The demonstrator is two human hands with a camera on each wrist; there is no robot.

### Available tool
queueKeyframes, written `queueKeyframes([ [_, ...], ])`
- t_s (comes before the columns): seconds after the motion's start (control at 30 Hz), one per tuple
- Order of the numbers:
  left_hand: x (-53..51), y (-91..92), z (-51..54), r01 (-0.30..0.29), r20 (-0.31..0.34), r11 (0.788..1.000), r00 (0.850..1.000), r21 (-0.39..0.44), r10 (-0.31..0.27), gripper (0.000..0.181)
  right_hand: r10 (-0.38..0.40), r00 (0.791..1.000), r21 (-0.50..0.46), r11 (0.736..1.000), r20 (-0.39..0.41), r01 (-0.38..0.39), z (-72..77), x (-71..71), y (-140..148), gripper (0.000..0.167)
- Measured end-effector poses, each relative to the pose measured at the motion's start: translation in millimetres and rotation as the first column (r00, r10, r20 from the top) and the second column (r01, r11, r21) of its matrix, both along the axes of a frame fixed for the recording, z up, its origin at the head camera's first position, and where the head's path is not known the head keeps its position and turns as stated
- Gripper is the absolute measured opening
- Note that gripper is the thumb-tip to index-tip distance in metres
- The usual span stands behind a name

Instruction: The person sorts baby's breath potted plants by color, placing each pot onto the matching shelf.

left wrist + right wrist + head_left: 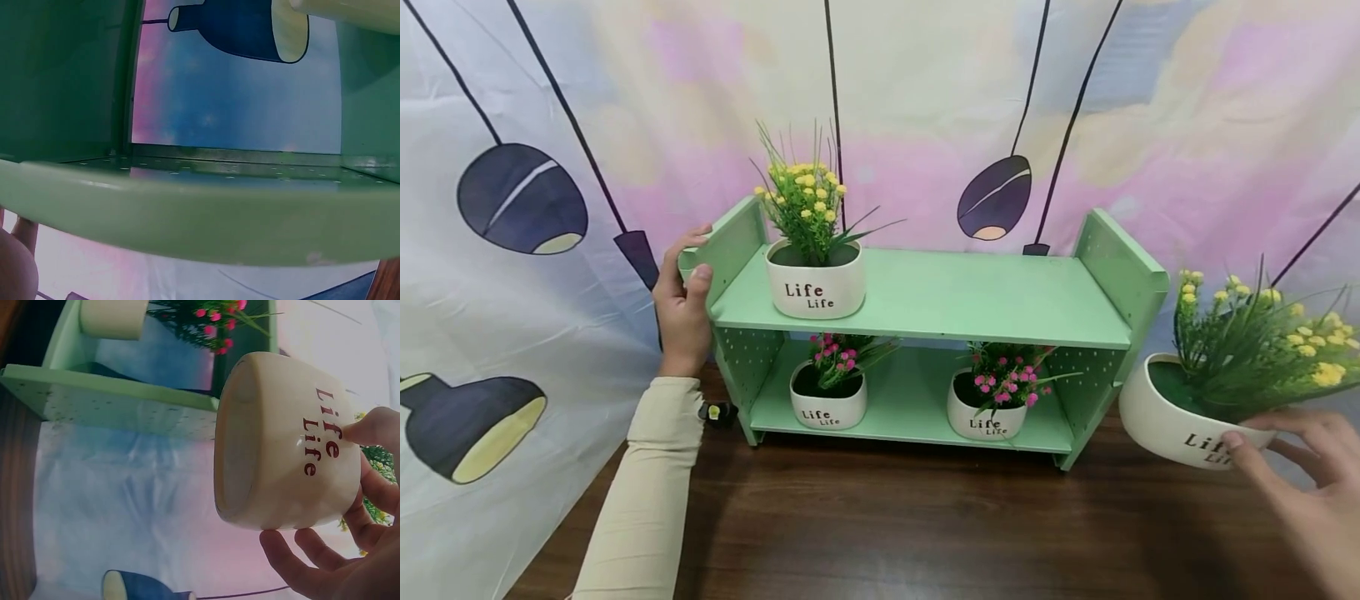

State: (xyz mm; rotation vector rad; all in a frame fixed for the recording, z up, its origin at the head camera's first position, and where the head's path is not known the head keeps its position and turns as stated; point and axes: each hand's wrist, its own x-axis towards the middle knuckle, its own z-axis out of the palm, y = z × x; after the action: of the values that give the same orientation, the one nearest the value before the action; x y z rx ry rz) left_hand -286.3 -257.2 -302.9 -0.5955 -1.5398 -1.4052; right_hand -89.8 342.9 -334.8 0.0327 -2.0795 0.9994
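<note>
A light-green two-tier shelf [985,296] stands on the floor or tabletop in the head view. My left hand [687,321] grips its left side panel near the top, thumb in front. In the left wrist view the panel's edge [200,219] fills the middle, and only a bit of the hand [15,269] shows. To the right of the shelf, my right hand [1311,467] holds a tilted white pot [1161,412] of yellow artificial flowers, lettered "Life". The right wrist view shows the pot's side [294,450] and base, with fingers around it.
Another yellow-flowered pot [817,287] sits at the left of the upper tier. Below it stand two pink-flowered pots, one left [829,410] and one right [987,417]. A lamp-printed cloth [910,125] hangs behind. Dark wood [880,517] lies in front.
</note>
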Motion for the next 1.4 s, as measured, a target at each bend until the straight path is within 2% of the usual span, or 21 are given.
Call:
queueKeyframes([
  [0.17,-0.4,0.1,-0.1,0.016,-0.011,1.0,1.0,0.014,-0.016,0.048,0.015,0.999,0.006,1.0,-0.03,-0.014,9.6,1.8,-3,0.044],
  [0.37,2.2,3.1,2.9,0.028,-0.008,1.0,1.0,0.002,-0.028,0.052,-0.007,0.999,0.038,0.999,-0.046,0.008,20.7,1.3,-5,0.049],
  [0.5,0.3,4.5,4.9,0.03,-0.009,1.0,1.0,-0.001,-0.03,0.054,-0.017,0.999,0.006,1.0,-0.042,0.017,26.8,0.5,-6,0.047],
  [0.63,-0.7,3.8,5.0,0.025,-0.007,1.0,1.0,-0.002,-0.025,0.054,0.021,0.996,-0.017,1.0,-0.083,-0.022,33.4,-2.2,-9,0.044],
  [0.77,-0.4,2.0,3.5,0.015,-0.011,1.0,1.0,-0.003,-0.015,0.052,0.02,0.997,0.031,0.999,-0.079,-0.018,42.1,-4.5,-14,0.048],
  [1.0,0.0,0.2,1.3,0.055,-0.026,0.998,0.998,0.019,-0.054,0.051,0.041,0.996,0.079,0.996,-0.081,-0.035,53.8,-8.6,-22,0.058],
  [1.07,-0.1,0.0,1.3,0.066,-0.031,0.997,0.997,0.026,-0.065,0.051,0.064,0.994,0.081,0.995,-0.092,-0.057,56.9,-10.1,-24,0.055],
  [1.3,0.4,0.7,1.5,0.062,-0.029,0.998,0.998,0.028,-0.062,0.049,0.055,0.995,0.1,0.994,-0.077,-0.047,71.1,-16.4,-35,0.047],
  [1.4,0.5,1.4,1.0,0.063,-0.026,0.998,0.998,0.029,-0.062,0.048,0.115,0.988,0.085,0.991,-0.107,-0.106,75.0,-18.8,-41,0.039],
])
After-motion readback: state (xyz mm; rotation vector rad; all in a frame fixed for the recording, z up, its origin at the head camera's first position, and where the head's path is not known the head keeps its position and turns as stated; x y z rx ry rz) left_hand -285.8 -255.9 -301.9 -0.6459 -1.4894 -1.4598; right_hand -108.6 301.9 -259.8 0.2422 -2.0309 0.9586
